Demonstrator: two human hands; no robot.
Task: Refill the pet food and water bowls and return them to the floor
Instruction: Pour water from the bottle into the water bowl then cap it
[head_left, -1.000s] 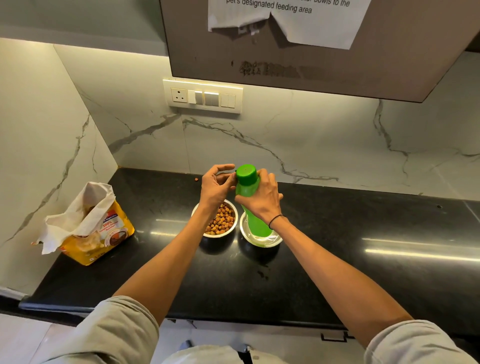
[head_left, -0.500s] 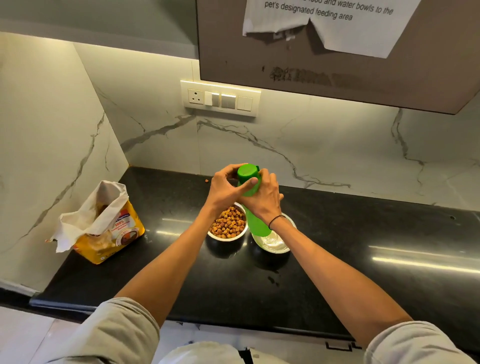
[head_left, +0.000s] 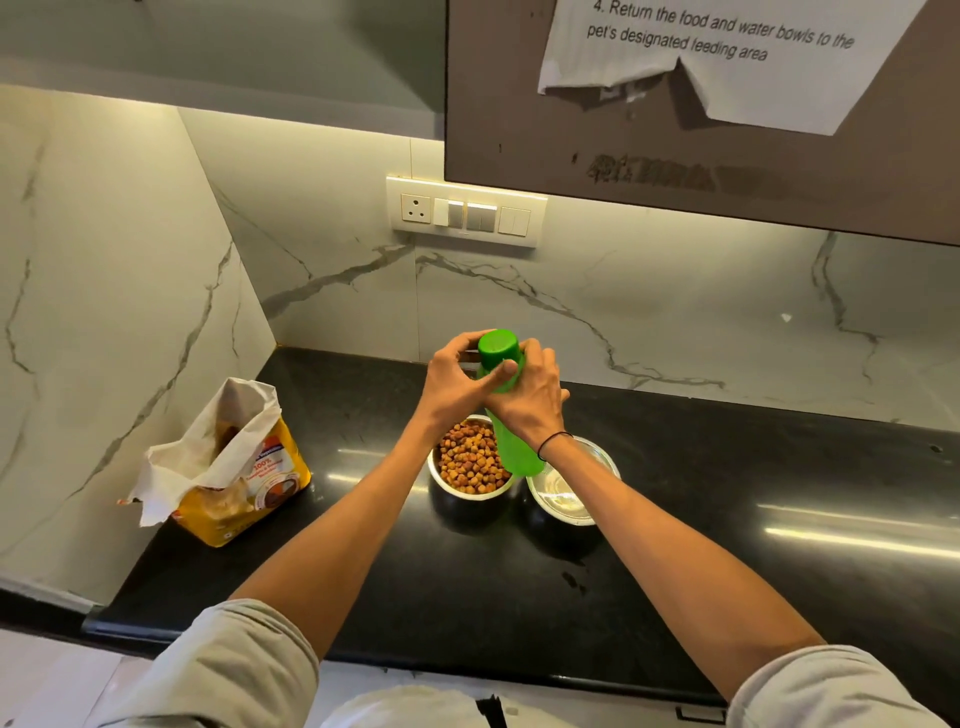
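Observation:
A green plastic bottle (head_left: 514, 449) with a green cap (head_left: 497, 346) is held upright above the black countertop (head_left: 727, 493). My right hand (head_left: 530, 402) is wrapped around its upper body. The fingers of my left hand (head_left: 454, 384) are closed on the cap and neck. Beneath the hands stand two steel bowls side by side. The left bowl (head_left: 441, 480) is full of brown kibble. The right bowl (head_left: 582, 514) shows a shiny inside, partly hidden by my right wrist and the bottle's base.
An open yellow pet food bag (head_left: 234, 478) with white torn top leans at the counter's left end by the marble wall. A switch panel (head_left: 465, 213) is on the backsplash. A cabinet (head_left: 675, 156) with a taped paper note hangs overhead.
My left hand went from open beside the cap to closed on it. The bottle has lifted and shifted slightly left, off the right bowl's centre. The camera tilted down a little.

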